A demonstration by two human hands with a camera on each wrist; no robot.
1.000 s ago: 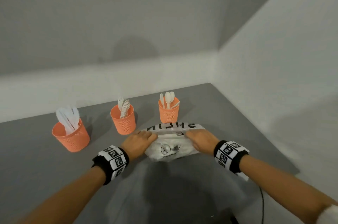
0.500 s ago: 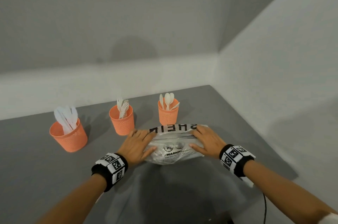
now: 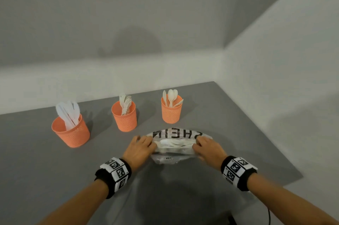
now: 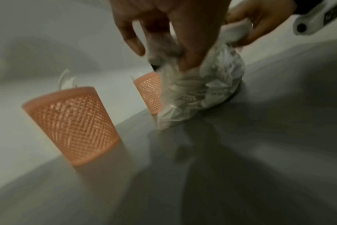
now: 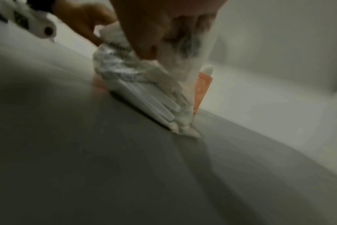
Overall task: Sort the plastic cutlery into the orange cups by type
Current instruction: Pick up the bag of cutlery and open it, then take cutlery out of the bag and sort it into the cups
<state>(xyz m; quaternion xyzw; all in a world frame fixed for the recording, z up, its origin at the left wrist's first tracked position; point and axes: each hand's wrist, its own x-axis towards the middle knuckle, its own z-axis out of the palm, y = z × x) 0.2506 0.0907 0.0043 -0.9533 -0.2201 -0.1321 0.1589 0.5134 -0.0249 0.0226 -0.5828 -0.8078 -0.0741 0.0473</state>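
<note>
The clear plastic bag (image 3: 174, 148) of white cutlery lay on the grey table (image 3: 36, 169), near its middle and just in front of the middle and right orange cups. Black letters reading SHEIN ran upside down along its far edge, and spoons and handles showed through the film. In the right wrist view the bag (image 5: 142, 91) was bunched and pulled up at the top, with flat white handles packed along its lower side and one corner touching the table.

The left hand (image 3: 139, 148) gripped the bag's left end, back of the hand up, fingers curled down into the plastic; in the left wrist view its fingers (image 4: 190, 45) pinched a gathered fold of film. The right hand (image 3: 209, 149) gripped the right end in the same way, knuckles up, fingers bent over the plastic. Both forearms reached forward from the near edge and angled inward toward the bag, each wrist wrapped in a black band with white marker tiles.

Beyond the bag stood three orange mesh cups in a row. The left cup (image 3: 71, 132) held white knives (image 3: 67, 114), the middle cup (image 3: 124, 116) held forks (image 3: 125, 101), and the right cup (image 3: 171, 110) held spoons (image 3: 171, 97). All three stood upright and apart from one another. Grey and white walls met in a corner behind the table.
</note>
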